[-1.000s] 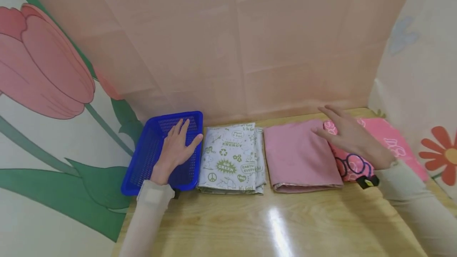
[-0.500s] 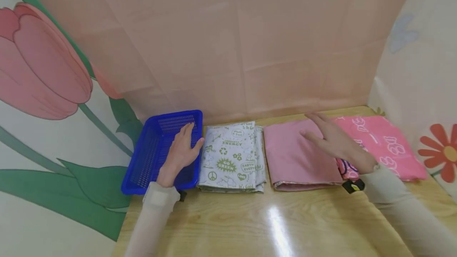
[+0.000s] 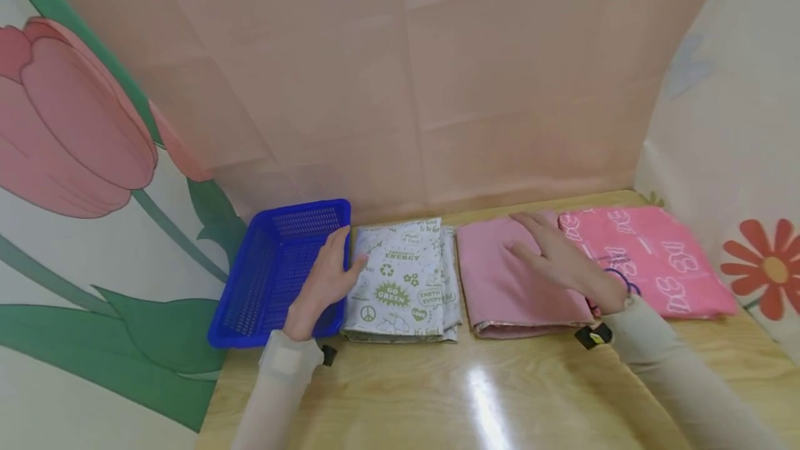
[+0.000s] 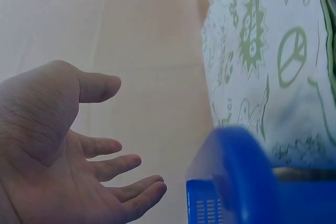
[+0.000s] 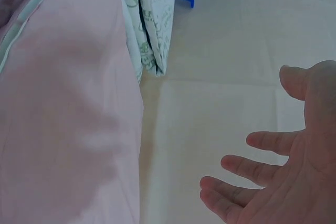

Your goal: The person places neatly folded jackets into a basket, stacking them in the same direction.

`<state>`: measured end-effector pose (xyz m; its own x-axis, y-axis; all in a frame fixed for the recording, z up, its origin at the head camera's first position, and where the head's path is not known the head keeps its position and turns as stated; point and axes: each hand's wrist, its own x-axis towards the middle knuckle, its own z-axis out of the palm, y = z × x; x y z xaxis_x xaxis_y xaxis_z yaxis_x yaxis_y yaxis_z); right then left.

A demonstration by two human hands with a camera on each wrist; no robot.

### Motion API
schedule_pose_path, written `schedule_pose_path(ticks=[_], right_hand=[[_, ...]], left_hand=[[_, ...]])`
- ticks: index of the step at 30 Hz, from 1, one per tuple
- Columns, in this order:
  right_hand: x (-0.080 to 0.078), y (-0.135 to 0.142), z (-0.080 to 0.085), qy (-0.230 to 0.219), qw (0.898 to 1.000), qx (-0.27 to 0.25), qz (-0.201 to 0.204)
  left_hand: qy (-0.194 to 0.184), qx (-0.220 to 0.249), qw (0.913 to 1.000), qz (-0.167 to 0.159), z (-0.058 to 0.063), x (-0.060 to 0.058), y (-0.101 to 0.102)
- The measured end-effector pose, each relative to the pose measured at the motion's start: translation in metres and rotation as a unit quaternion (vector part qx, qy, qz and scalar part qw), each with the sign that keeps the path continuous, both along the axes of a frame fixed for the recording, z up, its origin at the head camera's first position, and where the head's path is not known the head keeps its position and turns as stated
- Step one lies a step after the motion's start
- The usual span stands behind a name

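Observation:
Over the right side of a blue plastic basket (image 3: 278,210) hovers my left hand (image 3: 325,283), its fingers extended and holding nothing. Just right of the basket lies a folded white cloth with green print (image 3: 396,276), several layers thick. My right hand (image 3: 559,259) is held above a folded plain pink cloth (image 3: 490,283), fingers spread and apart from it in the right wrist view. A bright pink folded piece with white outline drawings (image 3: 671,262) lies at the far right, partly hidden by my right wrist.
The items stand in a row along the back of a wooden table (image 3: 412,394). A pinkish-brown sheet (image 3: 400,89) hangs behind them. Walls with painted flowers rise at the left and right; the basket sits close to the left one.
Both hands have moved inward: my left hand slightly right toward the basket's right rim, my right hand left from the bright pink piece to above the plain pink cloth.

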<state>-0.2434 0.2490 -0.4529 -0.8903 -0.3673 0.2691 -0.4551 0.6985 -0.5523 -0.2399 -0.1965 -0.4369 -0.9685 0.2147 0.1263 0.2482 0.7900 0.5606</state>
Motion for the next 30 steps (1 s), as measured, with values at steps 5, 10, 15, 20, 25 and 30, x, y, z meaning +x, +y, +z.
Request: schedule_pose_path(ticks=[5,10,15,20,25,30], right_hand=[[0.000,-0.007,-0.002,-0.018,1.000,-0.008,0.001],[-0.001,-0.014,-0.006,-0.016,1.000,-0.011,0.005],[0.001,-0.023,-0.017,-0.006,1.000,-0.010,0.007],[0.004,-0.033,-0.028,-0.014,0.999,-0.028,0.012],[0.009,-0.044,-0.033,-0.040,0.998,-0.053,0.016],[0.013,-0.057,-0.037,-0.075,0.993,-0.088,0.020]], left_hand=[[-0.001,0.020,0.9997,-0.013,-0.005,0.000,0.007],[-0.009,0.021,0.9995,-0.023,-0.010,-0.001,0.014],[-0.035,0.017,0.9991,-0.014,-0.016,-0.002,0.019],[-0.040,0.028,0.9987,-0.013,-0.019,-0.001,0.025],[-0.026,0.034,0.9991,-0.008,-0.023,0.000,0.033],[-0.018,0.037,0.9992,0.001,-0.030,0.000,0.041]])
